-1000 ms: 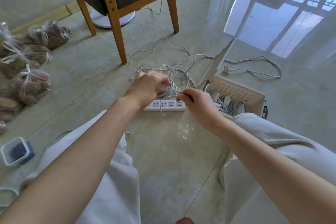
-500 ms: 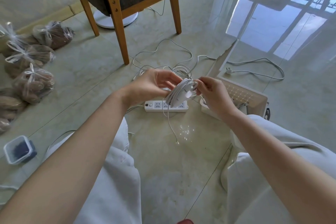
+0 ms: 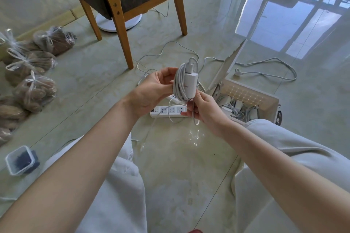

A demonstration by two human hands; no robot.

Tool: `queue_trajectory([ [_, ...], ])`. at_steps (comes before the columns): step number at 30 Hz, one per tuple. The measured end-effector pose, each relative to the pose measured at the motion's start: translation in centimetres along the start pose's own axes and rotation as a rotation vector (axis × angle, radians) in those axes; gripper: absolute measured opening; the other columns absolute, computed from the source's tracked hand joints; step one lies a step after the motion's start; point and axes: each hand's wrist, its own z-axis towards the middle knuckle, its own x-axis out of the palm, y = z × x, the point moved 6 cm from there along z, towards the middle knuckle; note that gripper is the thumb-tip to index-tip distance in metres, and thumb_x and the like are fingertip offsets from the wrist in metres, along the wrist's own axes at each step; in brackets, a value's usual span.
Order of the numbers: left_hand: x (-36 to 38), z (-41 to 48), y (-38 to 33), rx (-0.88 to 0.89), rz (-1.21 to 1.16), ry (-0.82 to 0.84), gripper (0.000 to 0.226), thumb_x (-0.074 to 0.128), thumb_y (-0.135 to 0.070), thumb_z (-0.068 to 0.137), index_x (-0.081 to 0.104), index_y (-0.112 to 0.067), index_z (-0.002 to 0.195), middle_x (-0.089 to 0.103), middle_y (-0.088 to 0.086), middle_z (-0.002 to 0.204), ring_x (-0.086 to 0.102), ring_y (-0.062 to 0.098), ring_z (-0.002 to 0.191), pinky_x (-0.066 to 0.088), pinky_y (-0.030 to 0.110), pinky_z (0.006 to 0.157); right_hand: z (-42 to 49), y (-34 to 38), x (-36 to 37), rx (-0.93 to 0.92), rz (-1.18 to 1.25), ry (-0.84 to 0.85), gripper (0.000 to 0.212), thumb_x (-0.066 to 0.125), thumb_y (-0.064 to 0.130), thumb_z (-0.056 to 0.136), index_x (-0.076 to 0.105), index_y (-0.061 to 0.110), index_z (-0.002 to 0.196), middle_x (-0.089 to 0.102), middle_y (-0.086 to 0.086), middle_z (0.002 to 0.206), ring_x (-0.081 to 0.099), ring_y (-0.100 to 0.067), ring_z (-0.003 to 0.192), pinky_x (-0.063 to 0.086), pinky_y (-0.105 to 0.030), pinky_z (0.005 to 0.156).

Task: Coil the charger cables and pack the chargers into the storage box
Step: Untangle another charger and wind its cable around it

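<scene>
I now hold the white charger block wrapped in its pale cable [image 3: 190, 83] lifted off the glossy tiled floor [image 3: 170, 166] above the white power strip [image 3: 166, 111], with my left hand [image 3: 153, 91] gripping the coil and my right hand [image 3: 205, 112] pinching the loose tail, so I judge that only tucking remains before it goes into the open white perforated storage box [image 3: 274, 100] nearby.

Person, viewed from the head. Left hand [image 3: 151, 89], up-left of the power strip [image 3: 170, 110], and right hand [image 3: 206, 111], at the strip's right end: both bare, on forearms uncovered as far as the frame edge. Trousers [image 3: 113, 185], nearer than the strip on either side: loose, pale grey-white cloth, softly creased, covering both legs.
</scene>
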Motion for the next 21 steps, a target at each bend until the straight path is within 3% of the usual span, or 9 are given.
queue_trajectory([
  [5,0.6,0.1,0.1,0.044,0.053,-0.155,0.04,0.067,0.0,0.065,0.057,-0.008,0.103,0.072,-0.005,0.079,0.068,0.008,0.073,0.056,0.02,0.07,-0.5,-0.5,0.5,0.074,-0.137,0.026,0.035,0.028,0.022,0.102,0.051,0.012,0.077,0.039,-0.004,0.057,0.039,-0.01,0.045,0.054,-0.024,0.055],
  [9,0.3,0.1,0.0,0.099,0.142,-0.304,0.031,0.064,0.011,0.078,0.059,-0.008,0.102,0.069,-0.001,0.086,0.067,0.007,0.073,0.055,0.02,0.069,-0.7,-0.8,1.1,0.05,-0.345,0.055,0.03,0.026,0.015,0.101,0.053,0.014,0.089,0.035,-0.002,0.053,0.032,-0.005,0.037,0.047,-0.021,0.048],
  [12,0.2,0.0,-0.4,0.173,0.436,-0.414,0.023,0.069,0.0,0.082,0.061,-0.004,0.102,0.067,0.001,0.088,0.065,0.007,0.074,0.055,0.021,0.069,-0.9,-1.2,1.8,0.027,-0.467,0.089,0.03,0.028,0.017,0.102,0.057,0.013,0.094,0.039,0.001,0.054,0.038,-0.006,0.042,0.043,-0.02,0.048],
  [15,0.2,-0.4,-1.0,0.29,0.821,-0.486,0.009,0.064,-0.014,0.088,0.064,-0.008,0.095,0.066,-0.006,0.08,0.062,0.009,0.074,0.052,0.021,0.07,-1.4,-1.2,2.4,-0.015,-0.597,0.116,0.031,0.031,0.022,0.101,0.059,0.017,0.088,0.042,0.003,0.055,0.039,-0.01,0.048,0.041,-0.021,0.051],
  [19,0.2,-0.8,-1.3,0.373,1.271,-0.422,0.023,0.059,0.001,0.084,0.064,-0.01,0.103,0.066,0.0,0.102,0.057,0.021,0.099,0.045,0.034,0.084,-2.1,-0.7,1.9,-0.102,-0.817,0.09,0.031,0.037,0.028,0.098,0.059,0.019,0.077,0.043,0.002,0.057,0.037,-0.008,0.044,0.032,-0.021,0.047],
  [21,0.2,-0.9,-1.3,0.365,1.419,-0.391,0.029,0.057,0.004,0.083,0.063,-0.012,0.106,0.065,0.0,0.107,0.053,0.023,0.105,0.039,0.033,0.086,-2.3,-0.1,1.4,-0.158,-0.909,0.073,0.03,0.041,0.027,0.097,0.059,0.018,0.075,0.041,0.005,0.051,0.038,-0.006,0.04,0.028,-0.016,0.042],
])
